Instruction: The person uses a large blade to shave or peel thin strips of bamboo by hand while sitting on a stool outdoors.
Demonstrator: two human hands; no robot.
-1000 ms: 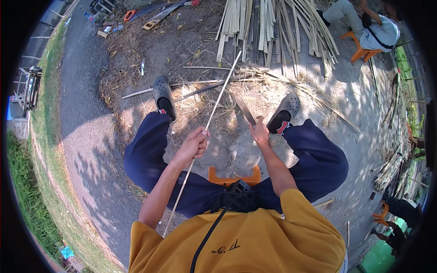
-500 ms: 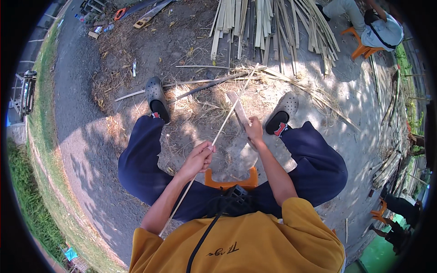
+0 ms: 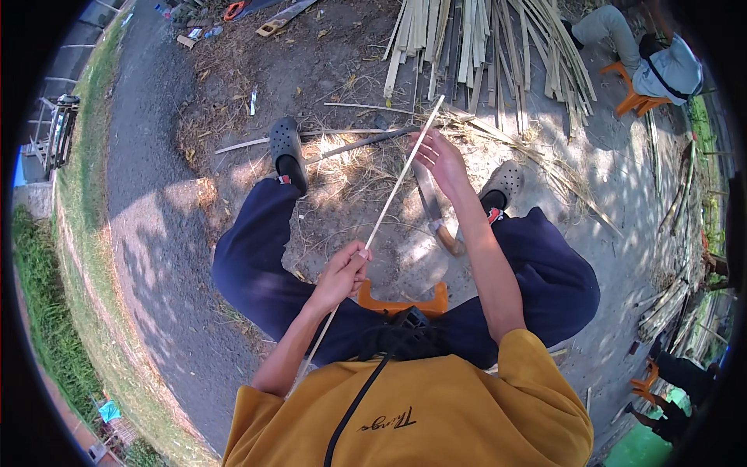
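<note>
My left hand (image 3: 341,274) is closed around a long, thin, pale strip of bamboo or wood (image 3: 395,191). The strip slants from beside my left forearm up to the far right. Close to its far end is my right hand (image 3: 442,163), fingers stretched out and slightly apart; whether they touch the strip I cannot tell. Below that hand, a large knife (image 3: 445,237) with a wooden handle and a broad blade lies on the ground between my feet, its far part hidden by the hand.
A big pile of split strips (image 3: 475,54) lies ahead. Loose sticks (image 3: 362,142) and shavings cover the ground between my shoes. A handsaw (image 3: 286,17) is at the far left. Another person (image 3: 665,71) sits on an orange stool at the right. An orange stool (image 3: 405,305) is under me.
My right hand has let go of the knife, which now lies on the ground, and has moved forward to the strip's far end. My left hand still holds the strip.
</note>
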